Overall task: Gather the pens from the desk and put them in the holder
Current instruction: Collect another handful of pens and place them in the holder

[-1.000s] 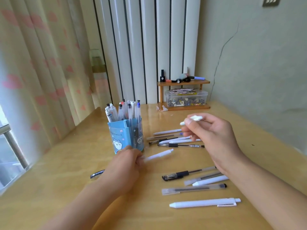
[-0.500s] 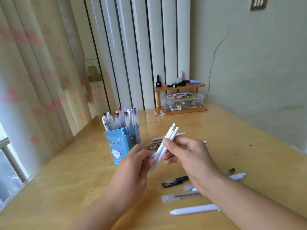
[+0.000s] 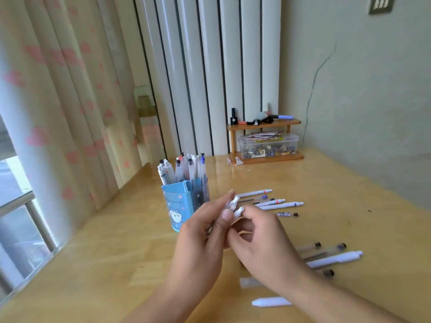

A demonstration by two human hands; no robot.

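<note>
Just white pens (image 3: 235,206), clicker-ends up

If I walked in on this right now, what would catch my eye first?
Probably the two hands meeting mid-desk, the left hand and right hand bunching a few white pens between them. Just behind on the left stands a blue holder with a cartoon animal, already crammed with pens. More loose pens lie scattered on the wooden desk to the right.
</note>
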